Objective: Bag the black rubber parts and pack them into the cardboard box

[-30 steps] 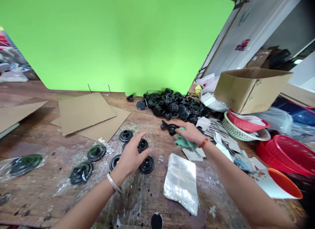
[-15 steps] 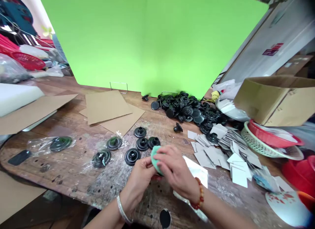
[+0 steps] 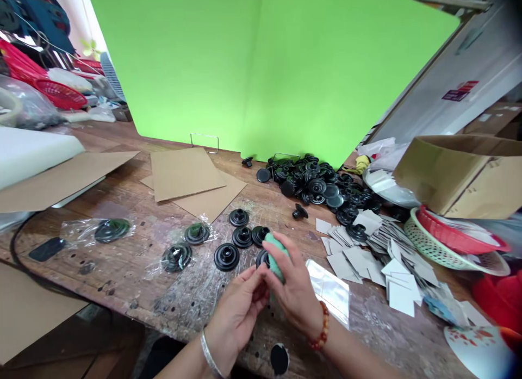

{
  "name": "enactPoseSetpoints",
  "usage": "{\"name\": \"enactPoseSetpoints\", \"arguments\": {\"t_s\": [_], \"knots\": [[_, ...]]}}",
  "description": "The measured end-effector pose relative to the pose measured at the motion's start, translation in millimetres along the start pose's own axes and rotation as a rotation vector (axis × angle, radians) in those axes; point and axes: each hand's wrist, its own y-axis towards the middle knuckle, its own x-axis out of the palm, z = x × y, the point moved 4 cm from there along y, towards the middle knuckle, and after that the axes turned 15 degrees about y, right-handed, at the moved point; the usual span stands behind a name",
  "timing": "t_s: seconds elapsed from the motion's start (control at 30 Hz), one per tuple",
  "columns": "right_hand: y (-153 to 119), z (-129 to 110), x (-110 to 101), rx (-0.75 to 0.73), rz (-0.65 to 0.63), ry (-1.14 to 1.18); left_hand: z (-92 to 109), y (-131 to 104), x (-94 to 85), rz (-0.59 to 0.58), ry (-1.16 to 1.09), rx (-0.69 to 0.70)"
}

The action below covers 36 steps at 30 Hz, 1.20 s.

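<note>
My right hand [image 3: 294,292] has its fingers closed round a pale green sponge-like pad [image 3: 279,262]. Pinched at the fingertips of my left hand [image 3: 240,305] is a black stepped disc [image 3: 262,257], mostly hidden by the pad and fingers. The pad is against the disc. Just beyond my hands several similar black discs lie with their hubs up, the nearest black disc [image 3: 227,257] left of my fingers. Farther left, a disc in clear film [image 3: 112,230] rests on the table. A clear plastic bag [image 3: 331,292] lies beside my right wrist.
A heap of black discs [image 3: 316,186] lies before the green board [image 3: 261,69]. Grey-white square cards [image 3: 346,265] spread to the right, near a cardboard box [image 3: 452,178] and a red basket [image 3: 452,229]. Cardboard sheets [image 3: 187,175] lie back left, with a black cable [image 3: 24,270] at the left edge.
The green pad has turned and shifted slightly right and down with my right hand, and the black disc's edge now shows. My left hand has opened out a little below it. The view has shifted slightly.
</note>
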Motion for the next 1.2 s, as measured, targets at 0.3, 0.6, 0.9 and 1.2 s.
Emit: {"name": "enactPoseSetpoints", "arguments": {"t_s": [0.3,0.6,0.9,1.2], "knots": [[11.4,29.8,-24.1,0.444,-0.15,0.131,9.8,-11.8,-3.6,-0.01,0.318,0.198],[14.2,53.5,-36.9,0.74,-0.184,0.806,9.8,4.1,6.1,-0.05,0.436,0.202],[63.4,132.7,-70.5,0.647,-0.357,-0.006,24.4,-2.1,-10.7,0.08,1.16,0.571],[96.9,144.3,-101.9,0.62,-0.082,-0.587,15.2,3.4,-4.7,0.035,1.569,0.811]]}}
